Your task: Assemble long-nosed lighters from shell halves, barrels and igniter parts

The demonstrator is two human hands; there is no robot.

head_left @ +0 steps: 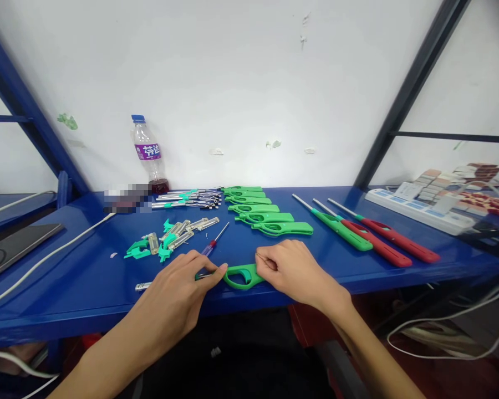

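Observation:
Near the table's front edge lies a green long-necked lighter (241, 285) with a teal trigger in its loop. My left hand (181, 285) pinches its front end at the neck, thumb and fingers together. My right hand (297, 271) is closed round the handle end and hides most of it. A silvery tip (142, 286) shows to the left of my left hand; its link to the lighter is covered. Just behind my left hand lies a screwdriver (212, 244), partly hidden. Teal trigger parts (138, 249) and clear fuel tanks (182, 238) are scattered to the left.
Green handle shells (285, 228) lie in a row behind my hands, beside metal tubes with wires (187, 198). Right of them are a green lighter (349, 231) and red lighters (382, 244). A bottle (147, 152), white cable (54, 255) and power strip (419, 210) stand around.

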